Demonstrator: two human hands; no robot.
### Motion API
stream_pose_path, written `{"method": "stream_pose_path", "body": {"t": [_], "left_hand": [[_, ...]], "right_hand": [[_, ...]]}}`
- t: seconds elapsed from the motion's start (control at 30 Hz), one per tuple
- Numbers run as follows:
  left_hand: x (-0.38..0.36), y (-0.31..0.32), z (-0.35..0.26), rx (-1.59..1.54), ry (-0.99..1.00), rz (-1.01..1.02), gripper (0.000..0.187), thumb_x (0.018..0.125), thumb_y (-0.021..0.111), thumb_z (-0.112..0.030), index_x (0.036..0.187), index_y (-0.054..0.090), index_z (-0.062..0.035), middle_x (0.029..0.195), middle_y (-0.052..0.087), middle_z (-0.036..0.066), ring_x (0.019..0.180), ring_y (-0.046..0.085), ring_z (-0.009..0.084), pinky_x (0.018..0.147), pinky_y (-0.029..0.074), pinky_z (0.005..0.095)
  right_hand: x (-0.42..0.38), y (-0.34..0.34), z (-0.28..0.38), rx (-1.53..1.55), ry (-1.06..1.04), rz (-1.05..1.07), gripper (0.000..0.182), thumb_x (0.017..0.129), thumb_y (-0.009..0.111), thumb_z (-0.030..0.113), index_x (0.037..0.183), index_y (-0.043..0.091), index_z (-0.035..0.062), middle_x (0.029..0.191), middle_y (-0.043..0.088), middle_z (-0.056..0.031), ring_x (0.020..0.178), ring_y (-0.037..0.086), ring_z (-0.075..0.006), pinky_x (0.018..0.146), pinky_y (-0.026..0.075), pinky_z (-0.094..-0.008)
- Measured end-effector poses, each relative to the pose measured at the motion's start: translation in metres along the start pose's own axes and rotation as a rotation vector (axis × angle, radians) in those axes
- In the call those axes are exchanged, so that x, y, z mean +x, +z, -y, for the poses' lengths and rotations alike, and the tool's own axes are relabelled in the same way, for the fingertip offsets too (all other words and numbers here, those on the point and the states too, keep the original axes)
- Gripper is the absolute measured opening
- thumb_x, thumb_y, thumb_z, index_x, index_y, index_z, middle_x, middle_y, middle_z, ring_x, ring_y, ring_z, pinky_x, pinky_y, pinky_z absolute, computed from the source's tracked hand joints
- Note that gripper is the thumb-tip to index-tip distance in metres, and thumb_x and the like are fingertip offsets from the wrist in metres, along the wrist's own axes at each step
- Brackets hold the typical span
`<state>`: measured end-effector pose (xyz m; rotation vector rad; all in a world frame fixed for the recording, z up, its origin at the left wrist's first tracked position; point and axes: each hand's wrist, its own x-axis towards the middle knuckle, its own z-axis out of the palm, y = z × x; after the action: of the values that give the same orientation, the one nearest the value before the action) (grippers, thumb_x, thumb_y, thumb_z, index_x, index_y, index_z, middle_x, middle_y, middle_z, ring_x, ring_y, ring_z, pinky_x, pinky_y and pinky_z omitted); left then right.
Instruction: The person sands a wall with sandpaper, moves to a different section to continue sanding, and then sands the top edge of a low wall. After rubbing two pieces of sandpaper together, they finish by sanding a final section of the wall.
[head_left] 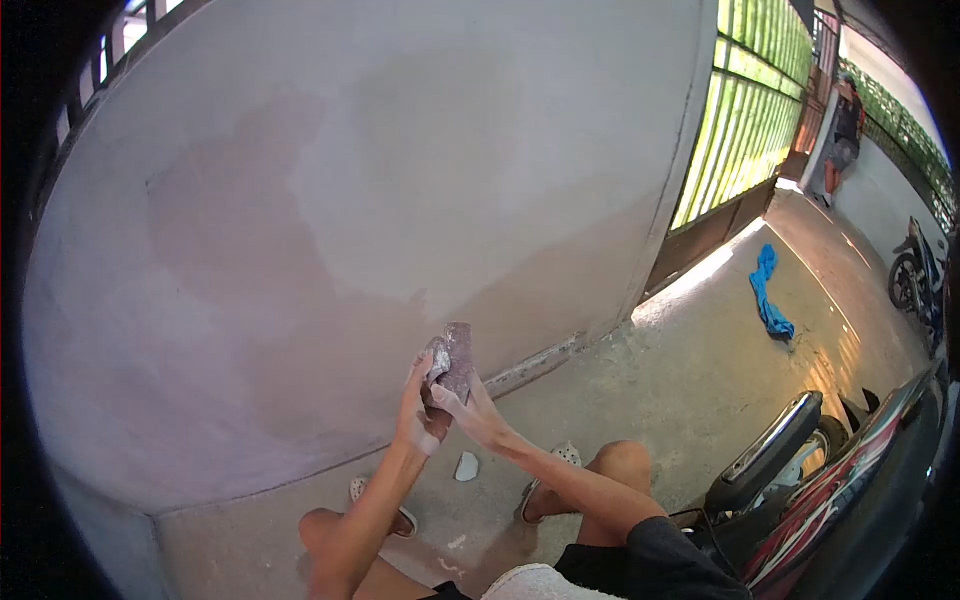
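Observation:
Both hands meet in front of the wall (380,200), low in the middle of the view, and are dusted white. My left hand (418,400) is wrapped round a greyish, white-dusted lump (438,356). My right hand (470,408) holds a brownish-purple, dusty sheet or block (457,350) that stands upright against the lump. What exactly the two pieces are is too small to tell. The wall carries patches of darker and lighter grey.
A pale fragment (466,466) lies on the concrete floor (600,400) between my feet. Motorcycles (770,450) stand at the right. A blue cloth (767,295) lies near the barred gate (745,110). Another person (845,140) is at the far right.

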<state>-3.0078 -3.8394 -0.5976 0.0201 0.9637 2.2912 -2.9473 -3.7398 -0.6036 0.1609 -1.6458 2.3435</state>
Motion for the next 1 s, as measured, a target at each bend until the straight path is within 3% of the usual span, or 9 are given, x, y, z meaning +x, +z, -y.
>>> {"method": "stream_pose_path", "body": {"t": [0.27, 0.47, 0.5, 0.57, 0.63, 0.77, 0.83, 0.97, 1.0], "left_hand": [[0.009, 0.038, -0.003, 0.338, -0.096, 0.013, 0.033, 0.097, 0.061, -0.033, 0.122, 0.057, -0.0112, 0.112, 0.062, 0.005, 0.106, 0.061, 0.0183, 0.096, 0.05, 0.039], [0.032, 0.152, -0.145, 1.495, 1.029, -0.036, 0.029, 0.102, 0.055, -0.026, 0.116, 0.06, -0.0007, 0.108, 0.065, 0.011, 0.104, 0.06, 0.0204, 0.093, 0.044, 0.0343], [0.051, 0.166, -0.192, 1.761, 1.656, -0.144, 0.029, 0.102, 0.054, -0.027, 0.112, 0.063, -0.0011, 0.11, 0.066, 0.014, 0.104, 0.06, 0.0221, 0.091, 0.045, 0.0345], [0.033, 0.239, -0.295, 1.979, 1.701, -0.105, 0.042, 0.104, 0.048, -0.033, 0.128, 0.057, 0.0006, 0.115, 0.066, 0.017, 0.108, 0.063, 0.0271, 0.096, 0.047, 0.0368], [0.049, 0.265, -0.433, 2.393, 2.528, -0.262, 0.05, 0.105, 0.047, -0.024, 0.153, 0.033, -0.0179, 0.145, 0.044, 0.018, 0.126, 0.052, 0.0262, 0.104, 0.045, 0.0374], [0.04, 0.31, -0.399, 1.65, 2.083, -0.195, 0.04, 0.105, 0.039, -0.037, 0.111, 0.048, 0.0007, 0.096, 0.06, 0.014, 0.077, 0.058, 0.0242, 0.063, 0.048, 0.0404], [0.028, 0.313, -0.385, 1.894, 1.866, 0.054, 0.041, 0.106, 0.028, -0.043, 0.113, 0.038, -0.0031, 0.102, 0.051, 0.013, 0.089, 0.054, 0.0242, 0.072, 0.05, 0.0427], [0.021, 0.303, -0.345, 1.916, 1.73, -0.43, 0.037, 0.107, 0.023, -0.041, 0.108, 0.04, -0.0075, 0.093, 0.048, 0.01, 0.086, 0.054, 0.0227, 0.077, 0.051, 0.041], [0.025, 0.302, -0.35, 1.924, 1.766, -0.345, 0.037, 0.107, 0.023, -0.04, 0.109, 0.04, -0.0071, 0.094, 0.049, 0.01, 0.087, 0.054, 0.0234, 0.078, 0.051, 0.0429]], "right_hand": [[0.029, -0.064, 0.025, 0.127, 0.14, -0.443, 0.04, 0.103, 0.049, 0.035, 0.126, 0.055, 0.004, 0.111, 0.058, -0.005, 0.103, 0.052, -0.0127, 0.093, 0.042, -0.0306], [0.021, -0.162, -0.062, -0.308, -0.226, -0.777, 0.051, 0.104, 0.037, 0.02, 0.148, 0.03, -0.005, 0.147, 0.042, -0.0221, 0.138, 0.039, -0.0299, 0.114, 0.028, -0.0374], [0.015, -0.173, -0.069, -0.341, -0.129, -0.809, 0.054, 0.103, 0.037, 0.018, 0.151, 0.022, -0.0047, 0.154, 0.028, -0.0215, 0.144, 0.025, -0.0295, 0.118, 0.019, -0.0376], [0.016, -0.178, -0.065, -0.374, -0.017, -0.84, 0.059, 0.103, 0.036, 0.015, 0.154, 0.013, -0.0043, 0.161, 0.015, -0.0209, 0.15, 0.011, -0.0291, 0.122, 0.01, -0.0378], [0.048, -0.177, -0.022, -0.604, -0.133, -0.781, 0.06, 0.104, 0.036, 0.018, 0.154, 0.011, -0.0041, 0.162, 0.011, -0.02, 0.151, 0.008, -0.0306, 0.122, 0.006, -0.0398], [0.121, -0.205, -0.005, -0.628, -0.214, -0.863, 0.062, 0.105, 0.036, 0.026, 0.154, 0.011, -0.0036, 0.161, 0.009, -0.0233, 0.15, 0.004, -0.0371, 0.122, 0.006, -0.0443], [0.14, -0.207, -0.004, -0.667, -0.24, -0.92, 0.063, 0.105, 0.036, 0.028, 0.154, 0.011, -0.003, 0.16, 0.009, -0.0261, 0.149, 0.004, -0.0417, 0.121, 0.008, -0.0473], [0.178, -0.201, -0.01, -0.78, -0.34, -0.934, 0.064, 0.104, 0.036, 0.027, 0.153, 0.009, -0.005, 0.161, 0.005, -0.0259, 0.149, -0.001, -0.0431, 0.12, 0.003, -0.0495], [0.185, -0.202, -0.016, -0.812, -0.377, -0.958, 0.065, 0.104, 0.036, 0.027, 0.153, 0.008, -0.0059, 0.161, 0.004, -0.0256, 0.149, -0.003, -0.0435, 0.12, 0.001, -0.0504]]}}
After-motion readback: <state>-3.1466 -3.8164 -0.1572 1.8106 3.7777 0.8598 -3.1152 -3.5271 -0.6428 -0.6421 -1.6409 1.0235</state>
